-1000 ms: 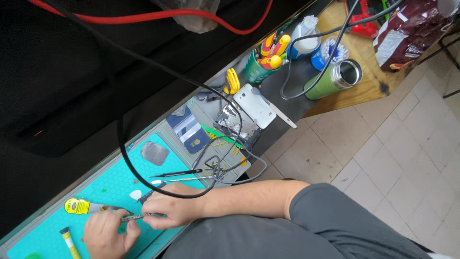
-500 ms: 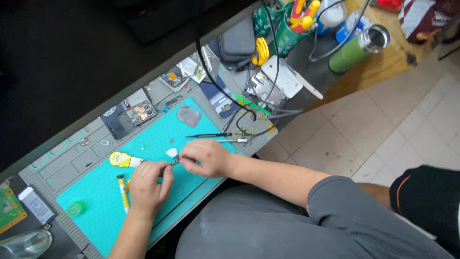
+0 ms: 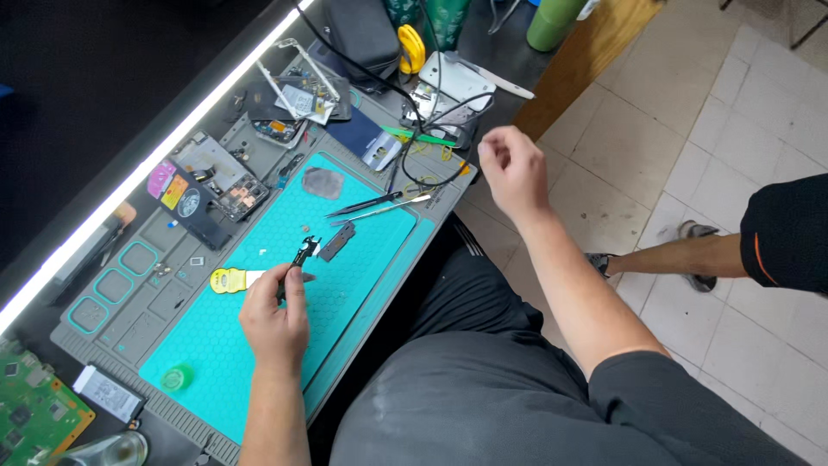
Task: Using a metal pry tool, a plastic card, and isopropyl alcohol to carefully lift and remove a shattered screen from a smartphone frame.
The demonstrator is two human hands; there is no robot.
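Left fingers: the left hand [image 3: 274, 318] pinches a small black part [image 3: 299, 256] by its lower end.
Part axis: long axis runs from 7 to 1 o'clock, free end toward 1 o'clock, over the teal mat [image 3: 233, 345].
Right fingers: the right hand [image 3: 511, 168] hangs in air, loosely curled, holding nothing visible.
Nearby: tweezers [image 3: 366, 205] at 1 o'clock of the part; yellow tool [image 3: 226, 280] at 9 o'clock of the left hand.
Hidden: the part's gripped end is covered by fingertips; its details are too small to tell.

Green circuit board [image 3: 34, 410], yellow tape measure [image 3: 413, 47], green bottle [image 3: 555, 21], tiled floor [image 3: 690, 138].
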